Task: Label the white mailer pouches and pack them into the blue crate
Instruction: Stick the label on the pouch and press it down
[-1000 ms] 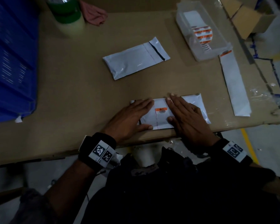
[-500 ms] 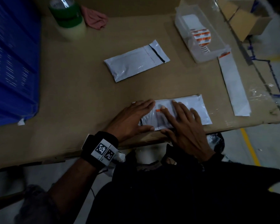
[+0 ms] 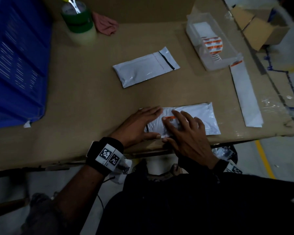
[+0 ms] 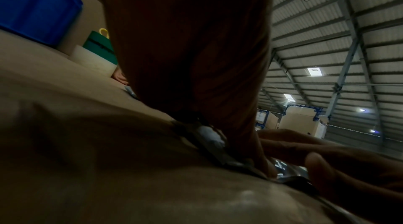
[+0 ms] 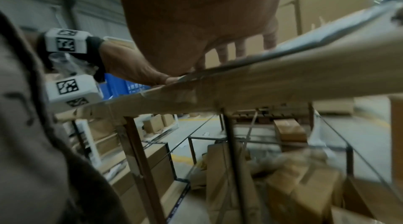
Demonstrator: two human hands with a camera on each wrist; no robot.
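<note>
While both hands worked the near mailer pouch [image 3: 200,116], it lay flat at the bench [image 3: 85,99] front edge, roughly 6 o'clock in the head view. Left hand [image 3: 139,126] was spread flat, fingers straight on the pouch's left end, thumb along its near edge: a hold-down, not a pinch. Right hand [image 3: 188,133] was also spread, fingertips pressing on the orange label [image 3: 171,118] near pouch centre. Neither grip was closed on anything. The wrist views added little: the left wrist view was mostly dark palm, and the right wrist view showed fingers over the bench edge.

A second mailer pouch [image 3: 143,68] sat at about 12 o'clock mid-bench, flap with black strip toward 2 o'clock, no label visible on it. Blue crate [image 3: 15,65] stood at 9 to 10 o'clock, well apart from both pouches. Clear label tray [image 3: 215,64] was at 1 o'clock, with a white backing strip [image 3: 246,97] at 3 o'clock.

Handling judgement: the pouch looked like thin glossy poly film, so light, floppy and slick. It would likely slide on the bench if pushed sideways and sag if lifted by one corner. Contents were unknown, though the slight puffiness suggested something soft. Best take probably along a long edge, thumb over and fingers under at the overhanging front edge, or by both short ends. Avoid dragging across the fresh label.
</note>
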